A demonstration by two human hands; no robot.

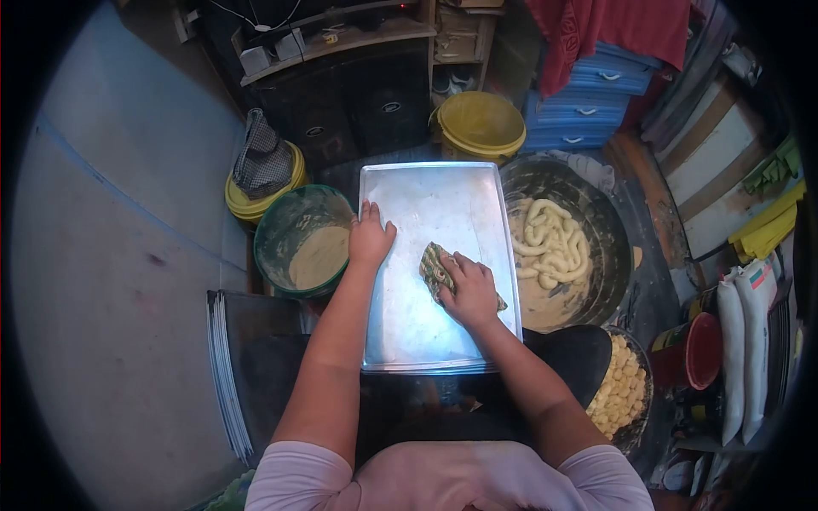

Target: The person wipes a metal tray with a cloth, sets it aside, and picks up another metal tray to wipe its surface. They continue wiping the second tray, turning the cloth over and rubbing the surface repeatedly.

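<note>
In front of me lies a shiny metal baking tray [417, 213], apparently the top one of a stack. My left hand [371, 237] rests on its left rim with the fingers stretched out. Under my right hand [471, 291] is a patterned green and brown cloth [434, 266], pressed against the tray's surface right of the middle. The fingers of that hand lie over the cloth and hide part of it. Nothing else sits on the tray.
A wide dark basin [618, 247] at right holds long ropes of dough [554, 243]. Below it stands a bowl of small dough pieces [620, 387]. To the left are a green tub [268, 247] with flour and upright trays [226, 375]. Yellow buckets [481, 123] stand behind.
</note>
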